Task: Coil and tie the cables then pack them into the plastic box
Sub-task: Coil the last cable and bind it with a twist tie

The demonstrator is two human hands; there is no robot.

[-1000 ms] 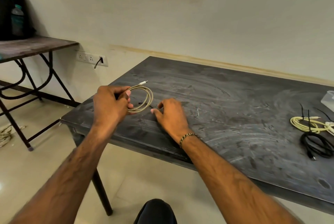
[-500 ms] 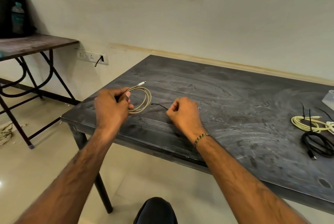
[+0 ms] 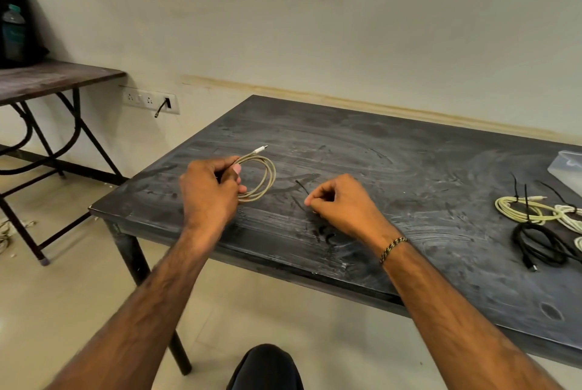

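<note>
My left hand [image 3: 209, 193] grips a coiled beige cable [image 3: 263, 177] just above the near left part of the dark table [image 3: 393, 175]; its white plug sticks out at the top of the coil. My right hand [image 3: 341, 205] pinches a thin black tie [image 3: 301, 185] a short way to the right of the coil. At the table's right edge lies a corner of the clear plastic box [image 3: 568, 166].
At the right lie a yellow coiled cable [image 3: 522, 208] with black ties, a whitish cable [image 3: 570, 216] and a black coiled cable [image 3: 541, 241]. A second table [image 3: 47, 78] with a bag stands at the left. A wall socket [image 3: 151, 100] is behind.
My right hand picked the black tie up off the table and drew back to the right, away from the coil. My left hand kept hold of the beige coil.
</note>
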